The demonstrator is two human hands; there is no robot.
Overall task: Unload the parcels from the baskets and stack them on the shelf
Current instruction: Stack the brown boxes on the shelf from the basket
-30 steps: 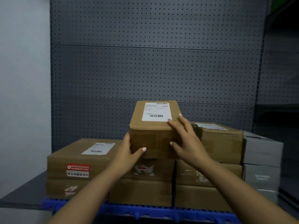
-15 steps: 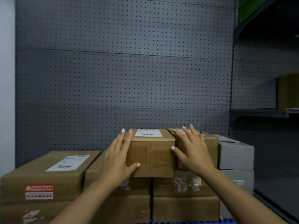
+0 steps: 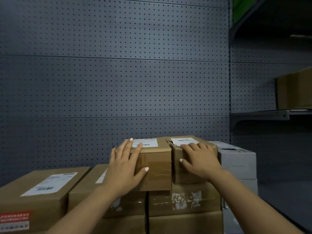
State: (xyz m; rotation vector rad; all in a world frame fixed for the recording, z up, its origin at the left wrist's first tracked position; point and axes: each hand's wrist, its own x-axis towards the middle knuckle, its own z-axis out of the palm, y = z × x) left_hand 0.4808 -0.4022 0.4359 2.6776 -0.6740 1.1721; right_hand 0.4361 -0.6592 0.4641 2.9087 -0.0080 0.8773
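Observation:
A small brown parcel with a white label stands on top of the stacked cardboard boxes, pushed against a second brown parcel to its right. My left hand lies flat on the small parcel's left front corner, fingers straight, thumb across its front face. My right hand rests on the top front edge of the right parcel, fingers bent over its top. Neither parcel is lifted.
Lower brown boxes fill the shelf level to the left and below. Grey-white boxes stand at the right. A dark pegboard wall is behind. Another shelf at the right carries a brown box.
The small parcel has been set down and pushed back beside the right parcel. My right hand moved from the small parcel's side onto the right parcel. The view has shifted closer and to the right.

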